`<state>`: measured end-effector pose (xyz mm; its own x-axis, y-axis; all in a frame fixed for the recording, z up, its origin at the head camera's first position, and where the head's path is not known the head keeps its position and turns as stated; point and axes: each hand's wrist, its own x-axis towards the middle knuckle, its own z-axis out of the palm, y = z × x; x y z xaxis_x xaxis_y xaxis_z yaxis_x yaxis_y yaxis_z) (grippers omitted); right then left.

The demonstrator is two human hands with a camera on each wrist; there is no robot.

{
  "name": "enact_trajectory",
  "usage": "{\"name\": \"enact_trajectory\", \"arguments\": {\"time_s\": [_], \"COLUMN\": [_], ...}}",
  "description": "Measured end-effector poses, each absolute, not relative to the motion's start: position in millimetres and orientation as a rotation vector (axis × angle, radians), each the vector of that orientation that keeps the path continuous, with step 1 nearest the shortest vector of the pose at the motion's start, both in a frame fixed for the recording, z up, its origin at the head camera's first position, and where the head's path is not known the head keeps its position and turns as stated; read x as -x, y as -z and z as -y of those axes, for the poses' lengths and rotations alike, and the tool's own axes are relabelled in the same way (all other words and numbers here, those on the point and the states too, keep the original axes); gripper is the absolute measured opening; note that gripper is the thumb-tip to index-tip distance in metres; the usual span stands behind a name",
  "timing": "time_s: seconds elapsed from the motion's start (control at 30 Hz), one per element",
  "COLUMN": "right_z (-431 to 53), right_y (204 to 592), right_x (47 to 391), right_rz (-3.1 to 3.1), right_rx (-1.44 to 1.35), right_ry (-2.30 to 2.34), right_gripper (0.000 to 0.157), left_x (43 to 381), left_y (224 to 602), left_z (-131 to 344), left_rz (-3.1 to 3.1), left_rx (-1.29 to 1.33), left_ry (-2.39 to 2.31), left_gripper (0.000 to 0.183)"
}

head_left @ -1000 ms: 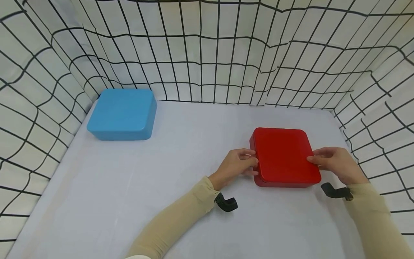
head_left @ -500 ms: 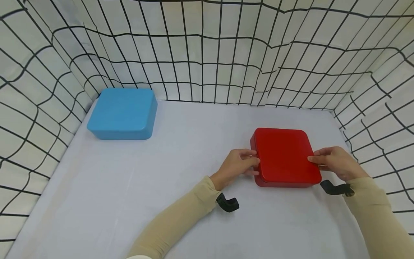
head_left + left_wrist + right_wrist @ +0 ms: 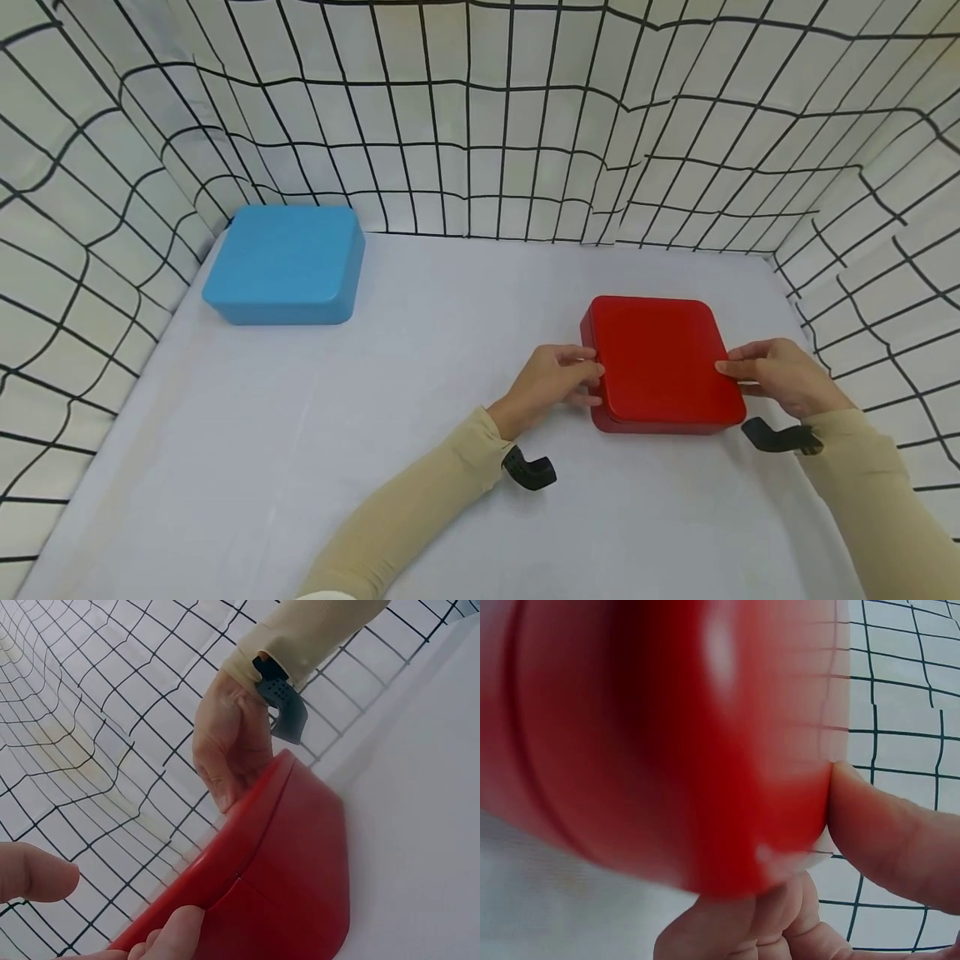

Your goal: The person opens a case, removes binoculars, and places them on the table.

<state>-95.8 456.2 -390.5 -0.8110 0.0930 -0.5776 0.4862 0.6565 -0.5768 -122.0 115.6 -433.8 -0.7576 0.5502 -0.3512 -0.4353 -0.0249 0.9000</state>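
Note:
A glossy red lidded box (image 3: 660, 358) with rounded corners lies on the white table, a hand at each side. My left hand (image 3: 551, 385) has its curled fingers against the left wall; in the left wrist view a fingertip (image 3: 180, 930) sits at the seam under the lid, and another digit stands apart above. My right hand (image 3: 783, 375) holds the opposite side. Its thumb (image 3: 885, 832) presses the upper edge in the right wrist view, while the other fingers curl in below, partly hidden by the box.
A blue box (image 3: 281, 262) sits at the back left of the white table (image 3: 420, 333). Black wire mesh (image 3: 487, 117) rises along the back and both sides, with pale sheeting behind it. Each sleeve carries a black wrist mount (image 3: 528, 469) near the table.
Both hands stay at the sides of the red box. They and the view have shifted only very slightly, and the boxes have not visibly moved on the table.

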Motion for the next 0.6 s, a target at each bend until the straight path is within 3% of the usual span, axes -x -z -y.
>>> {"name": "enact_trajectory", "arguments": {"time_s": [0.6], "right_z": [-460.5], "right_y": [397.5], "right_x": [97.7], "right_rz": [-2.301], "right_rx": [-0.463], "right_ry": [1.128], "right_gripper": [0.072], "left_x": [123.1], "left_y": [434.7], "left_z": [-117.5], "left_rz": [-1.58], "left_rx": [-0.073], "left_ry": [-1.872], "left_gripper": [0.043]}}
